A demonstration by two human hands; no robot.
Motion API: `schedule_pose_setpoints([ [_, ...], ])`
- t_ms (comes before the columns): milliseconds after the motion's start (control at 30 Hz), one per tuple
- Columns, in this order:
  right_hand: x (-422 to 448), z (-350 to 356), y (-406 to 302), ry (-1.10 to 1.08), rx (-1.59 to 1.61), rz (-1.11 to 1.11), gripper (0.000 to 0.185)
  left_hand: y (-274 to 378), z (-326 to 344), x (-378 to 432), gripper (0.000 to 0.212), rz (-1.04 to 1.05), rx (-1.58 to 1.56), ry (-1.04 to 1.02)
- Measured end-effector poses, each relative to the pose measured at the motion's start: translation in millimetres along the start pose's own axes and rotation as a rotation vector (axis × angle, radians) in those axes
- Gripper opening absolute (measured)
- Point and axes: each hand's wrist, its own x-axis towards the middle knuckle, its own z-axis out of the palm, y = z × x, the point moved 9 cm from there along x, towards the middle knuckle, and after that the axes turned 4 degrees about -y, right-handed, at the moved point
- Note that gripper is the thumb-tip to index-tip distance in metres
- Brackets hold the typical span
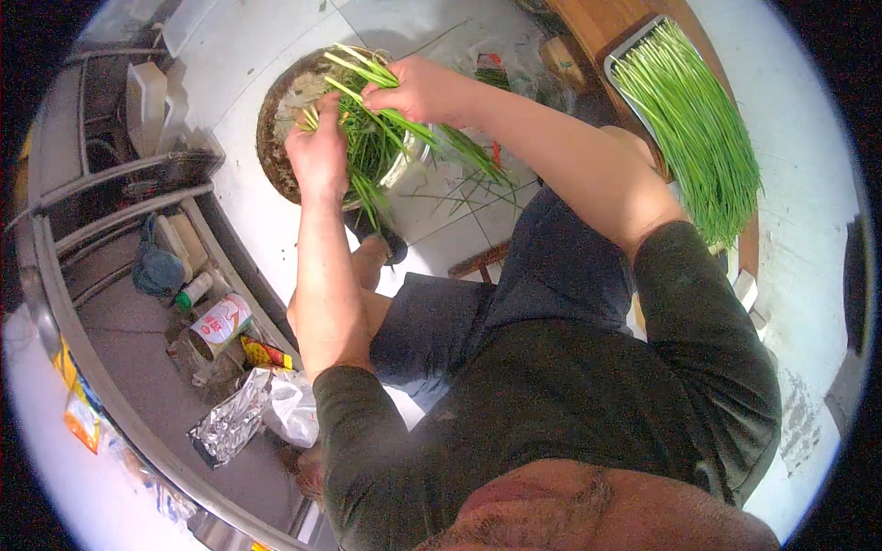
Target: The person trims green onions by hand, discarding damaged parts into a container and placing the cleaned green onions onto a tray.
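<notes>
Above a round container (pixel 279 172) on the floor, my left hand (pixel 318 148) is closed around a small bunch of green garlic chives (pixel 368 196), pale ends up and leaves hanging down. Close beside it, my right hand (pixel 413 93) grips another few chives, their pale stalk ends pointing to the upper left and their leaves trailing to the lower right. Loose green leaves (pixel 372 148) lie in the container below both hands. To the right, a metal tray (pixel 611 67) holds a large, neatly aligned heap of chives (pixel 696 131).
The tray stands on a wooden surface (pixel 592 24) at the upper right. Scattered leaves (pixel 462 196) and a clear plastic bag (pixel 524 62) lie on the tiled floor. At left, a metal shelf (pixel 124 372) carries a tin can (pixel 220 325), crumpled foil (pixel 231 420) and a white plastic bag (pixel 293 410).
</notes>
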Motion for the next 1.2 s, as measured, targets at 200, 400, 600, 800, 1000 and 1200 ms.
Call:
schedule_pose_setpoints([
  [200,2,-5,-1,0.074,-0.151,-0.04,0.021,-2,12,-1,0.014,0.077,0.106,-0.136],
  [400,-4,-8,-19,0.13,-0.407,-0.17,0.029,2,13,2,0.018,0.147,0.304,-0.124],
  [600,-8,-5,-26,0.122,-0.554,-0.212,0.029,-6,9,2,0.015,-0.032,0.264,-0.143],
  [800,-9,-16,-27,0.162,-0.569,-0.198,0.033,6,-11,4,0.01,-0.02,-0.233,0.009],
  [1000,1,-13,-10,0.06,-0.383,-0.112,0.03,2,-36,11,0.011,-0.037,-0.083,0.151],
  [1200,2,1,2,-0.076,-0.084,0.008,0.026,-7,-20,11,0.011,-0.042,-0.06,0.095],
])
